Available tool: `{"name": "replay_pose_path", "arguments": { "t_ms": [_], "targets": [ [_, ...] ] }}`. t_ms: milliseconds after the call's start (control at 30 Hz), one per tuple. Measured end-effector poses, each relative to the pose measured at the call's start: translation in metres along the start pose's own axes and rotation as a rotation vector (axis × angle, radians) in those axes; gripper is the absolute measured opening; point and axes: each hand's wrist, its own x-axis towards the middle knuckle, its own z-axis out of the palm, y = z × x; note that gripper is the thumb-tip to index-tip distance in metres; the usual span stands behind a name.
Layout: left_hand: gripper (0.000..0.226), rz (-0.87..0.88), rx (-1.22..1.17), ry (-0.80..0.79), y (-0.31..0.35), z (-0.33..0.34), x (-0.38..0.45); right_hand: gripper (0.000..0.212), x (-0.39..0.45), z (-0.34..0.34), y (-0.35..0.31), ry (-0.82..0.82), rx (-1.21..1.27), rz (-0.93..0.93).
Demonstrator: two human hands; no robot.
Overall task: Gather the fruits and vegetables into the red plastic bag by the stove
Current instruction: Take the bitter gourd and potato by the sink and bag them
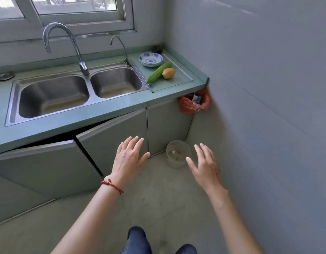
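Bitter gourd and a round yellow fruit lie touching on the counter, well beyond both empty, spread-fingered hands, left hand and right hand. Red plastic bag hangs below. Gourd looks firm, bumpy; take it mid-length. Fruit seems smooth, likely to roll.

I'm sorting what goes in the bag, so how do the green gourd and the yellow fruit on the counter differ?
The green gourd is long, tapered and bumpy-skinned; the yellow fruit is short, rounded and smooth. The gourd lies diagonally, its tip toward the sink, while the fruit sits compactly at its right side. The gourd is clearly the larger. Both rest on the glass board near the blue-and-white bowl, untouched; the left hand and right hand are open and empty.
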Motion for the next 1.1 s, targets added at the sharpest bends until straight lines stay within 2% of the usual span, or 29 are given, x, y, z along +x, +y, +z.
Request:
{"name": "replay_pose_path", "arguments": {
  "t_ms": [200, 300, 600, 700, 833, 1100],
  "targets": [
    [0.074, 0.002, 0.015, -0.001, -0.021, 0.012, 0.099, 0.069, 0.099, 0.02, -0.005, -0.042, -0.013, -0.026],
    [0.062, 0.016, 0.015, -0.017, -0.036, 0.02, 0.158, 0.071, 0.155, 0.032, -0.01, -0.024, -0.016, -0.019],
    [0.058, 0.052, -0.016, -0.081, -0.079, 0.021, 0.323, 0.057, 0.305, 0.06, -0.042, -0.05, -0.003, 0.008],
    [0.066, 0.08, 0.001, -0.087, -0.086, 0.024, 0.362, 0.058, 0.336, 0.065, -0.047, -0.063, -0.005, 0.031],
    [0.057, 0.095, -0.011, -0.123, -0.088, 0.033, 0.403, 0.058, 0.375, 0.073, -0.047, -0.1, -0.009, 0.036],
    [0.058, 0.081, 0.005, -0.155, -0.09, 0.056, 0.482, 0.059, 0.457, 0.09, -0.034, -0.187, -0.019, 0.044]
  ]
}}
